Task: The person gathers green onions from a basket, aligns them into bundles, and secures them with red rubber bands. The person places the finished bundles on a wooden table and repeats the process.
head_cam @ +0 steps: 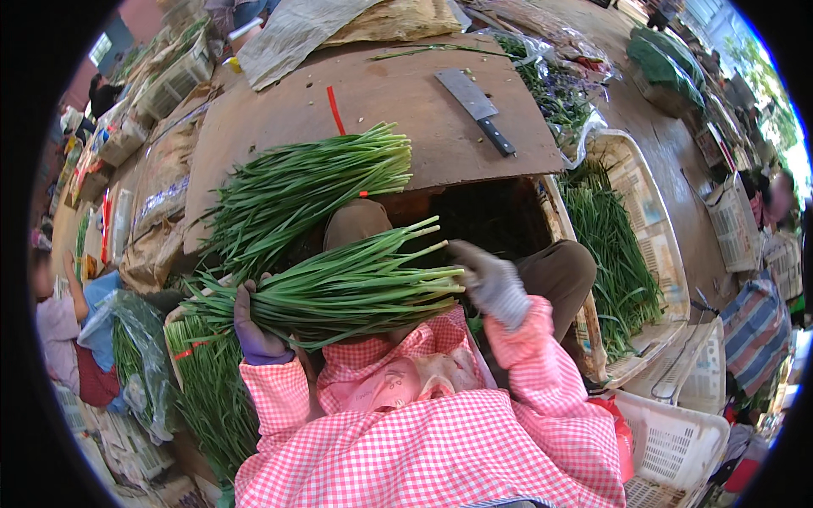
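My left hand [260, 324], in a dark purple glove, grips a loose bunch of long green leafy stalks [343, 282] above my lap. Their pale ends point right. Beside those ends is my right hand [489, 282] in a whitish knit glove. Motion blurs its fingers, so I cannot tell whether they hold anything. A second bunch of green stalks [311, 171] lies at the near edge of a brown board [267, 133], with a bit of red by its ends. On the board are a cleaver [476, 111] with a black handle and a red strip [335, 111].
A white plastic crate [641, 190] with greens [603, 254] stands at my right. More greens [213, 381], one bunch red-banded, are at my left. An open white crate [673, 438] sits lower right. Another person [60, 336] is at far left. Sacking [394, 22] covers the board's far edge.
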Demonstrator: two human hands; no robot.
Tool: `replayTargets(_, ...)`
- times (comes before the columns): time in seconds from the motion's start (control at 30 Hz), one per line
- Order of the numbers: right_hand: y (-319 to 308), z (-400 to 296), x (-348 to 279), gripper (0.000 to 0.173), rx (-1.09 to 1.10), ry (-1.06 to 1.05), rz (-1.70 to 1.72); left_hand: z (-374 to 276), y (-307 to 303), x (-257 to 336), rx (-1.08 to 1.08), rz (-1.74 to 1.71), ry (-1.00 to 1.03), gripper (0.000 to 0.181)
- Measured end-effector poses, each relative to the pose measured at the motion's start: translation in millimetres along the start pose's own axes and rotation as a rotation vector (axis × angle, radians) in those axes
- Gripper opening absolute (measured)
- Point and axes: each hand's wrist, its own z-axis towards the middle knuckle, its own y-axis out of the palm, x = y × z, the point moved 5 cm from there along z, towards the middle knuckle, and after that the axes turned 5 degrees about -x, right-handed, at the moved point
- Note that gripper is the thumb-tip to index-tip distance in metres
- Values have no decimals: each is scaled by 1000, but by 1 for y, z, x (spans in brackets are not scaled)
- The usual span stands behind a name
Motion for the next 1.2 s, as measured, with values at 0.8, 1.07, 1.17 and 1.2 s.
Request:
replayTargets(0.8, 23, 4, 15, 21, 57, 216, 371, 25, -47, -13, 46, 40, -127, 18)
replayTargets(1.07, 18, -11, 23, 24, 71, 162, 644, 21, -47, -14, 31, 79, -121, 19)
replayTargets(1.17, 50, -2, 38, 36, -141, 181, 560, 19, -38, -20, 31, 106, -99, 19)
replayTargets(1.2, 60, -2, 36, 35, -226, 321, 607, 20, -39, -19, -7, 47, -136, 19)
